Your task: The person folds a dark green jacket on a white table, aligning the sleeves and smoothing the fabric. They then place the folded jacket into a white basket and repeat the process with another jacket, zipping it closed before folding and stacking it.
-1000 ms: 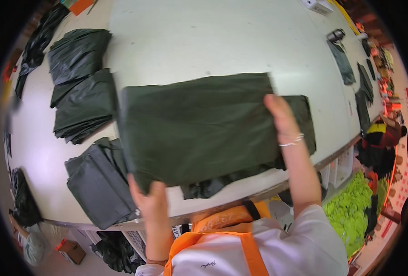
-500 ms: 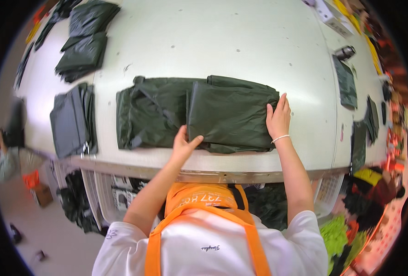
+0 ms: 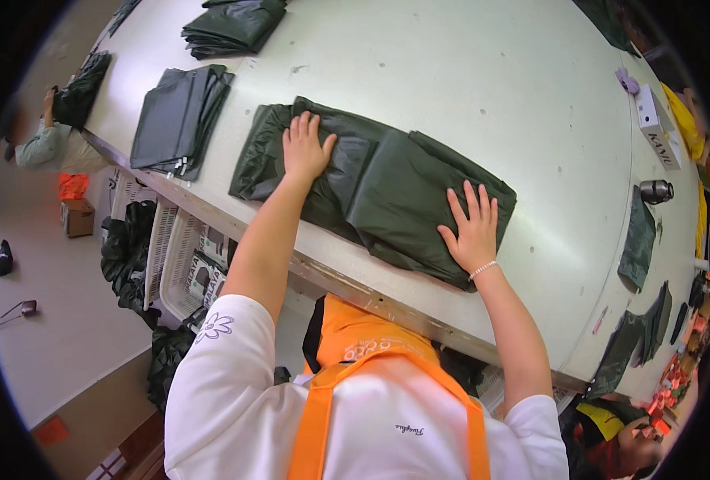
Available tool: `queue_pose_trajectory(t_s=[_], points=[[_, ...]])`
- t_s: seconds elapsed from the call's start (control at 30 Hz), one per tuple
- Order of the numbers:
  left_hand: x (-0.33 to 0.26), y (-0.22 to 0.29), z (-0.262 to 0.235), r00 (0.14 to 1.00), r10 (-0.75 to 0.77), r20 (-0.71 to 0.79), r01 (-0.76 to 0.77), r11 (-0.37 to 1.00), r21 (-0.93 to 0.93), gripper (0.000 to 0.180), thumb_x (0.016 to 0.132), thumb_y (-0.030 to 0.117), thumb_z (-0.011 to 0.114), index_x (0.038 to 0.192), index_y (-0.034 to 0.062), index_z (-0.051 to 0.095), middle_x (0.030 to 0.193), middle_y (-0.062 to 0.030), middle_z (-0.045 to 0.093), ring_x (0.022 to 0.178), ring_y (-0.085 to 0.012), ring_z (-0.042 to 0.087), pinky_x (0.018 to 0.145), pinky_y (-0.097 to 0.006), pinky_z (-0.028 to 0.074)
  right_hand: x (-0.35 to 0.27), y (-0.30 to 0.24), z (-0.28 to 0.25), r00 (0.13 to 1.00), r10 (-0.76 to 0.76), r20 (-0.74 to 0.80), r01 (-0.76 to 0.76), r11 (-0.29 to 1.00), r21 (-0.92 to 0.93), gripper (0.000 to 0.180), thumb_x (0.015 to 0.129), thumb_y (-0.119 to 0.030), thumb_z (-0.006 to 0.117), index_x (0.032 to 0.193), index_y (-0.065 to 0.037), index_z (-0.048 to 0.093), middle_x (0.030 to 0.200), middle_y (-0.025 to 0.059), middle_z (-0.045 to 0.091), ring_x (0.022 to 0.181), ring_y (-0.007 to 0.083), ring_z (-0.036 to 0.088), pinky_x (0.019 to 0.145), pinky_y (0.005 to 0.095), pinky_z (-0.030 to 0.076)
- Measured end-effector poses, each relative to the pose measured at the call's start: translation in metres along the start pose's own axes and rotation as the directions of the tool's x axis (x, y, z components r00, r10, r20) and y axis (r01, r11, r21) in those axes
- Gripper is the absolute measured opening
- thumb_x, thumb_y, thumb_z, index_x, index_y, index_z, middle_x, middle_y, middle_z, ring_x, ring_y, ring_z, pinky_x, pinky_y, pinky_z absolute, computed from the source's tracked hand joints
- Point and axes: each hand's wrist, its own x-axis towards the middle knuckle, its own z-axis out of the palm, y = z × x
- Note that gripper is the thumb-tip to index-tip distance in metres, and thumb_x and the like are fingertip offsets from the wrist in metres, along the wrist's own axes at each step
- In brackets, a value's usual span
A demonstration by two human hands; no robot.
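A dark green folded garment (image 3: 407, 188) of thin, slightly shiny cloth lies across the table in front of me. Its right part is folded over in a smooth panel, while the left part looks more wrinkled. My left hand (image 3: 305, 150) rests flat on the left part with its fingers stretched out. On the smooth right panel lies my right hand (image 3: 475, 228), palm down and fingers spread. Neither hand grips the cloth.
A stack of flat dark pieces (image 3: 180, 116) sits left of the garment, with another dark pile (image 3: 235, 28) beyond it. On the right stand a white box (image 3: 657, 128) and a dark bottle (image 3: 656, 191). Below the table edge is a white crate (image 3: 180, 268). Another person (image 3: 47, 148) is at far left.
My left hand has gone from the garment's near edge onto its left part. The right hand has shifted from the right edge onto the top panel. The whole view has turned.
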Motion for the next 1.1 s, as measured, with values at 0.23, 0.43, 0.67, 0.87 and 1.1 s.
queue_pose_trajectory(t_s=[0.23, 0.43, 0.67, 0.87, 1.1], points=[[-0.04, -0.012, -0.081, 0.866, -0.293, -0.404, 0.296, 0.953, -0.057, 0.063, 0.079, 0.038, 0.068, 0.125, 0.0006, 0.047, 0.13, -0.0241, 0.043, 0.124, -0.0383, 0.037, 0.102, -0.048, 0.029, 0.001, 0.004, 0.009, 0.999, 0.025, 0.043, -0.025, 1.0, 0.006, 0.065, 0.082, -0.049, 0.06, 0.14, -0.024, 0.041, 0.149, 0.0107, 0.027, 0.136, 0.0375, 0.02, 0.109, 0.0561, 0.017], [-0.133, -0.039, -0.063, 0.35, -0.785, 0.511, 0.565, -0.258, -0.784, 0.07, 0.081, 0.036, 0.071, 0.131, -0.0025, 0.04, 0.122, -0.018, 0.054, 0.11, -0.0297, 0.052, 0.098, -0.041, 0.038, 0.005, 0.003, 0.003, 0.999, 0.031, 0.034, -0.032, 0.999, 0.032, 0.065, 0.082, -0.047, 0.061, 0.14, -0.025, 0.041, 0.148, 0.0097, 0.028, 0.135, 0.0373, 0.023, 0.108, 0.0569, 0.018], [-0.063, -0.036, -0.083, 0.739, -0.512, 0.438, 0.122, -0.537, -0.835, 0.032, 0.083, 0.002, 0.061, 0.114, -0.0021, 0.056, 0.111, -0.013, 0.062, 0.1, -0.0269, 0.06, 0.089, -0.038, 0.049, 0.0, 0.004, 0.015, 0.998, 0.065, 0.0, -0.065, 0.998, -0.007, 0.064, 0.083, -0.049, 0.06, 0.139, -0.027, 0.041, 0.147, 0.0092, 0.03, 0.134, 0.0363, 0.025, 0.108, 0.0562, 0.02], [-0.063, 0.148, -0.185, 0.811, 0.555, -0.188, -0.48, 0.445, -0.756, 0.014, 0.053, 0.004, 0.067, 0.066, 0.0055, 0.061, 0.131, -0.0112, 0.052, 0.13, -0.0258, 0.041, 0.106, -0.054, 0.027, -0.002, 0.007, 0.013, 0.997, 0.069, -0.019, -0.069, 0.997, -0.021, 0.061, 0.084, -0.045, 0.058, 0.138, -0.021, 0.042, 0.144, 0.0096, 0.036, 0.134, 0.0344, 0.028, 0.109, 0.0523, 0.019], [-0.115, 0.181, -0.1, 0.57, 0.773, 0.28, -0.539, 0.609, -0.582, 0.012, 0.053, 0.004, 0.066, 0.065, 0.0088, 0.064, 0.129, -0.0017, 0.056, 0.132, -0.0211, 0.037, 0.11, -0.062, 0.008, -0.023, 0.07, 0.031, 0.966, 0.257, -0.027, -0.139, 0.605, 0.784, 0.047, 0.089, -0.03, 0.05, 0.131, -0.01, 0.049, 0.138, 0.0094, 0.044, 0.13, 0.0263, 0.037, 0.111, 0.0424, 0.022]])
